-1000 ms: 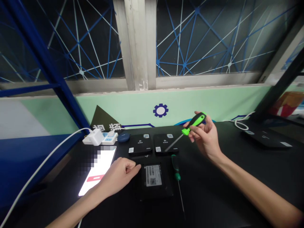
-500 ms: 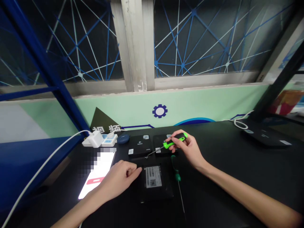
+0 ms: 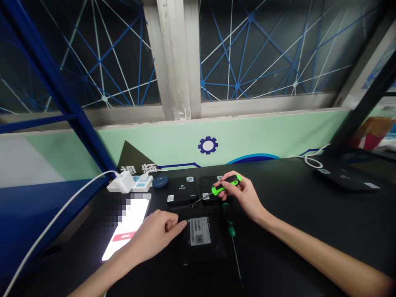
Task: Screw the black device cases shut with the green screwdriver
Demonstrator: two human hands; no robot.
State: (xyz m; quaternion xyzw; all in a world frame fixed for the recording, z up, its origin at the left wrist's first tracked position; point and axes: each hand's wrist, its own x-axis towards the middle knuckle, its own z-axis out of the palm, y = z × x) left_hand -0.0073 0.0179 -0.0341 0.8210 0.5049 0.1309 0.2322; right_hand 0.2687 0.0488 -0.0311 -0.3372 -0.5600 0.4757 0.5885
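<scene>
The right hand pinches a screwdriver between thumb and fingertips, closed round its handle. The handle is bright green with black strips; its thin metal shaft slants down to the left, the tip just above the far edge of a box. The box is flat, black, with a white label, and lies near the middle of the table. The left hand rests loosely curled and holds nothing, its forefinger touching the box's left edge. A dark green driver lies just right of the box, and a lit phone to its left.
</scene>
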